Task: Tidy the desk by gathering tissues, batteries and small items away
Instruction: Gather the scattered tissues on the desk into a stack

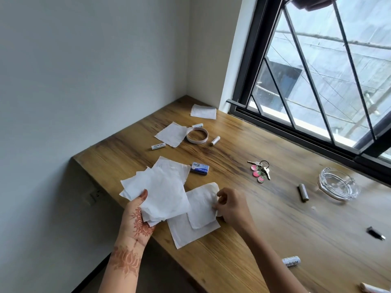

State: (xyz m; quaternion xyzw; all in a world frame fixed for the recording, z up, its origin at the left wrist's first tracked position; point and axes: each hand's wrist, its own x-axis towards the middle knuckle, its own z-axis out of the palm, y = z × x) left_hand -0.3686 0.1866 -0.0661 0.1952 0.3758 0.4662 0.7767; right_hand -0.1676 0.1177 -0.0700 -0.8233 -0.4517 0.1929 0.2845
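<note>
My left hand (138, 216) holds a stack of white tissues (156, 191) above the desk's near left edge, thumb on top. My right hand (230, 206) pinches the right edge of a tissue (203, 206) that lies on top of another tissue (190, 231) on the wooden desk (243, 240). Two more tissues lie farther back, one (172, 134) beside a tape ring (197, 135) and one (203, 111) near the corner. White batteries lie at the back left (158, 146), behind the tape (197, 125), right of the tape (215, 141) and at the near right (291, 261).
A blue box (199, 168) sits behind the held tissues. Keys with pink charms (259, 171), a dark battery (303, 193) and a glass ashtray (338, 183) lie to the right. A small black item (376, 233) is at the far right. The window frame (296, 127) borders the desk's back.
</note>
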